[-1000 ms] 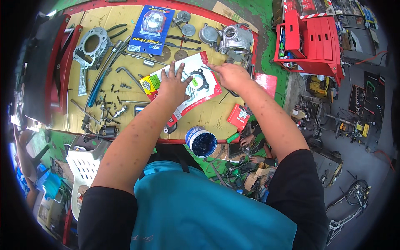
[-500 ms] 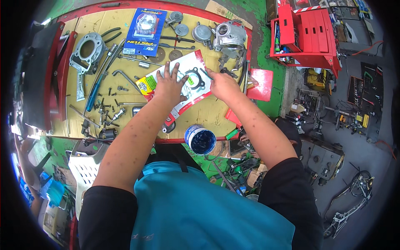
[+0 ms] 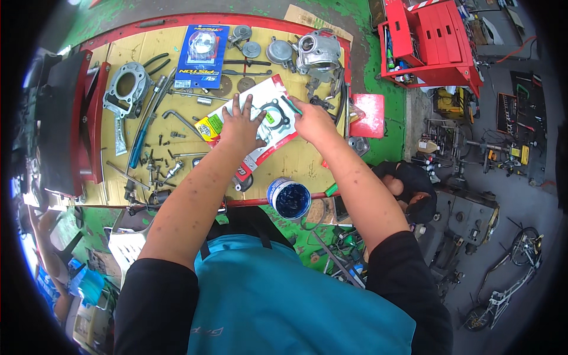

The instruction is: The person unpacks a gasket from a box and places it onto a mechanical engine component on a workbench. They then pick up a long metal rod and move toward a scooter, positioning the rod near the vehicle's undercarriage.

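Layout of my bench, seen from above. In the centre of the frame, a flat white, red and yellow package (image 3: 273, 131) lies aslant on the yellow-covered table (image 3: 290, 164); a dark ring-shaped gasket (image 3: 286, 120) shows on its face. My left hand (image 3: 239, 131) is pressed over the package's left part, palm down, fingers spread wide. My right hand (image 3: 315, 122) is at its right edge, fingers curled; a small dark-green piece (image 3: 293, 106) shows by the fingertips, but I cannot tell whether they grip it. Below centre, at the table's near edge, stands an open tub (image 3: 274, 194) with dark-blue contents. Upper left: a metal cylinder block (image 3: 139, 90), and to its right a blue piston package (image 3: 205, 66). Upper centre-right: a metal engine casing (image 3: 319, 54). Left of centre: a blue-handled tool (image 3: 138, 148), near scattered bolts (image 3: 152, 168). Upper right: a red tool cabinet (image 3: 439, 38), standing apart from the table.
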